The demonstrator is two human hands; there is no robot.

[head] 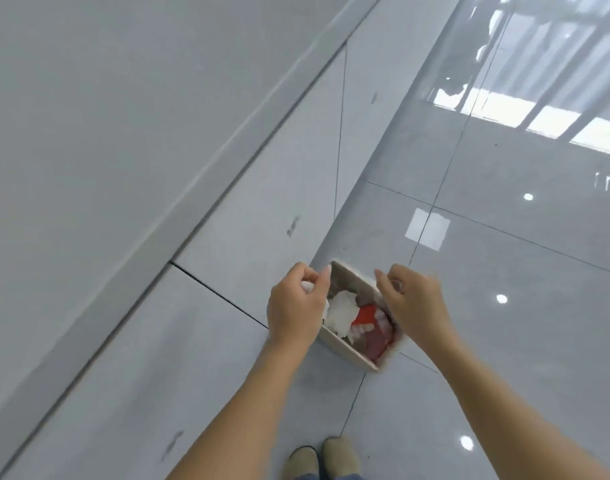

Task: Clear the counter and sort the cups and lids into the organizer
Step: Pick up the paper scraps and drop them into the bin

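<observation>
A small beige waste bin (341, 348) stands on the floor against the base of the counter. Inside it lie crumpled white paper (341, 311), something red (365, 315) and other scraps. My left hand (296, 306) hovers over the bin's left rim, fingers closed around a wad of white tissue (307, 287). My right hand (414, 299) hangs over the bin's right rim with curled fingers; nothing shows in it. No cups, lids or organizer are in view.
The grey counter front (227, 237) runs diagonally on the left, with the pale countertop (89, 116) above it. Glossy grey floor tiles (504, 271) stretch to the right, reflecting lights. My shoes (320, 459) stand just below the bin.
</observation>
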